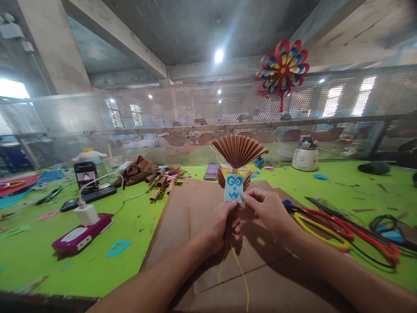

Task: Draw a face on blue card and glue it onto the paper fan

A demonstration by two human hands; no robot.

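A pleated brown paper figure (240,150) stands upright in front of me, its fan-shaped top spread wide. On its front is a light blue paper square (233,188) with a face drawn in darker blue. My left hand (227,221) is closed around the figure's lower part, just under the square. The thumb and forefinger of my right hand (264,208) pinch the square's lower right edge. Yellow strings (243,274) hang down below my hands. What lies inside my left fist is mostly hidden.
Brown paper (182,226) covers part of the green table (130,269). Scissors with yellow and red handles (325,230) lie at right. A purple power strip (83,234), a phone (86,177) and paper rolls (163,180) are at left. A paper flower (282,70) hangs by the mesh screen (182,117).
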